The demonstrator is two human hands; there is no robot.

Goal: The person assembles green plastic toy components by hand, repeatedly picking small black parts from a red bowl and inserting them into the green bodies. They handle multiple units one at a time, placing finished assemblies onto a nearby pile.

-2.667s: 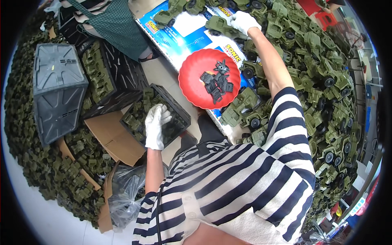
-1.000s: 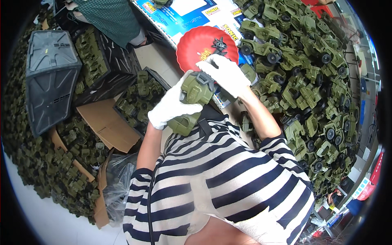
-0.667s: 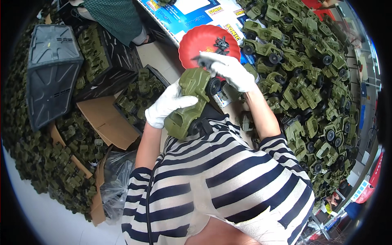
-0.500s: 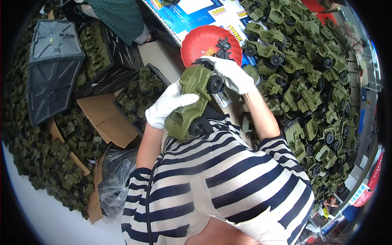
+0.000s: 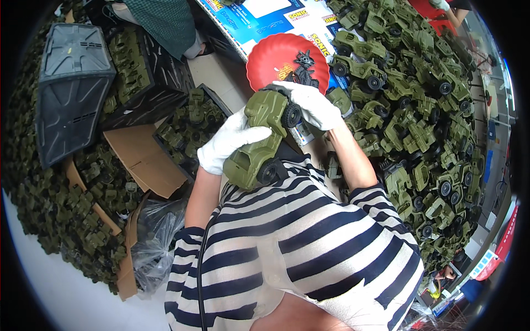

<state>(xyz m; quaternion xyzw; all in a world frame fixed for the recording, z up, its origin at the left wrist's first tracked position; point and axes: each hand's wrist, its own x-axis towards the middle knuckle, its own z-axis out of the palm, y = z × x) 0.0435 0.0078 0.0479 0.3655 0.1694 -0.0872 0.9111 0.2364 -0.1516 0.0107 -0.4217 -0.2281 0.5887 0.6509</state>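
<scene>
An olive-green toy jeep [image 5: 258, 143] with black wheels is held tilted in front of my chest. My left hand [image 5: 227, 144], in a white glove, wraps round its side, the thumb lying across the body. At the jeep's far end is my gloved right hand [image 5: 313, 105], fingers bent and pressing on a small black part [image 5: 276, 88] there. The fingers partly cover that part, so its exact kind is unclear. Just beyond the hands sits a red scalloped dish [image 5: 265, 60] with black plastic pieces [image 5: 303, 69] in it.
Many green toy jeeps [image 5: 406, 127] are heaped on the right. To the left stand dark plastic crates [image 5: 74, 94], more jeeps, a cardboard flap [image 5: 144, 160] and a clear plastic bag [image 5: 160, 243]. A printed blue-and-white sheet [image 5: 259, 19] lies under the dish. Another person's green clothing [image 5: 160, 25] shows beyond.
My right hand has shifted slightly toward me, its fingertips and the black part now closer against the jeep's far end. My left hand keeps its hold. Another person's arm now shows at upper right.
</scene>
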